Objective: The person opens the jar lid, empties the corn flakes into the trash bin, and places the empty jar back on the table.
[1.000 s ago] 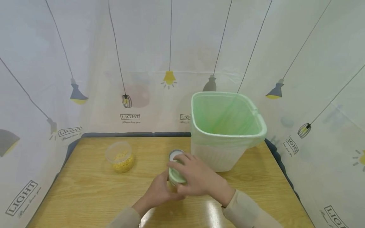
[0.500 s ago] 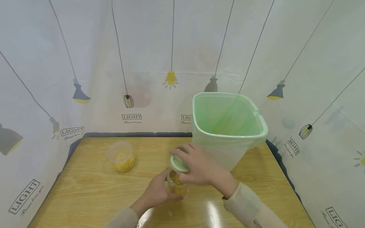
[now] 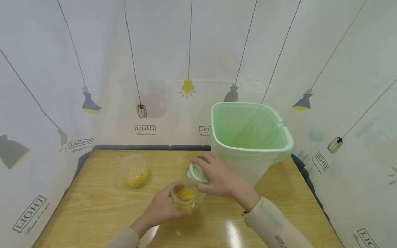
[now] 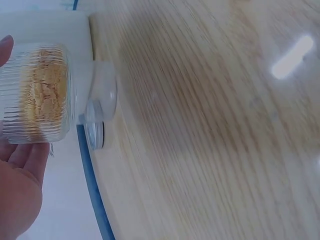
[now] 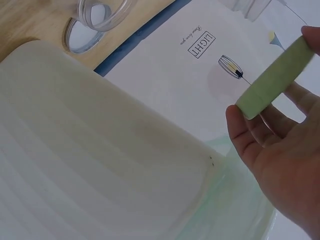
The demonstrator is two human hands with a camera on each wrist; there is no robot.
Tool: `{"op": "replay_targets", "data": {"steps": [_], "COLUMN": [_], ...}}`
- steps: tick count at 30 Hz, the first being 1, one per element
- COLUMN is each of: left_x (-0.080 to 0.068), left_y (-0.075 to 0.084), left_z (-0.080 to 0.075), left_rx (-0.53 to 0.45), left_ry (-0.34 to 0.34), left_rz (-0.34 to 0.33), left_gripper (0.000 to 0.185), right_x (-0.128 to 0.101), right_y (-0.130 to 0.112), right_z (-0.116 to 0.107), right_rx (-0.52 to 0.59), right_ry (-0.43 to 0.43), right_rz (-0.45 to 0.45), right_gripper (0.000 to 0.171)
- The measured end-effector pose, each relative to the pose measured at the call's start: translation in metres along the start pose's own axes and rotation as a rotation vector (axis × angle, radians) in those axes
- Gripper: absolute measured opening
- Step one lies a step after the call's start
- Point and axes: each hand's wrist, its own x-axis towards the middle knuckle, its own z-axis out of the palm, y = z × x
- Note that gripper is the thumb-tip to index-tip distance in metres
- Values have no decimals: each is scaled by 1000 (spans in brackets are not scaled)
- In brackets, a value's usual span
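Fingers of the left hand [image 3: 161, 208] wrap around the open jar [image 3: 183, 199] of yellow bits, just in front of the white bin [image 3: 248, 144]. Right hand [image 3: 217, 175] pinches the green lid [image 3: 197, 173] beside the bin. Another tub [image 3: 134, 171] sits left of the bin.

staged recording booth, wood-grain table [image 3: 93, 206], lamp-print curtain [image 3: 161, 69] on three sides (reads "LIGHT"), lined bin [image 3: 248, 162]
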Motion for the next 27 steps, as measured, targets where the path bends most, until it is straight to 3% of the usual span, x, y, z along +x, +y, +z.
{"op": "replay_targets", "data": {"steps": [10, 16, 27], "left_x": [-14, -23, -31], "left_y": [-18, -30, -48], "left_z": [-24, -38, -52], "left_rx": [31, 74, 82], "left_ry": [88, 144, 199], "left_rz": [-104, -111, -127], "left_gripper": [94, 93, 92], "right_x": [8, 21, 58], "right_y": [2, 7, 11], "right_z": [20, 37, 73], "right_rx": [16, 23, 140], "right_ry": [13, 30, -59], "right_rz": [50, 57, 136], "right_gripper": [72, 71, 75]}}
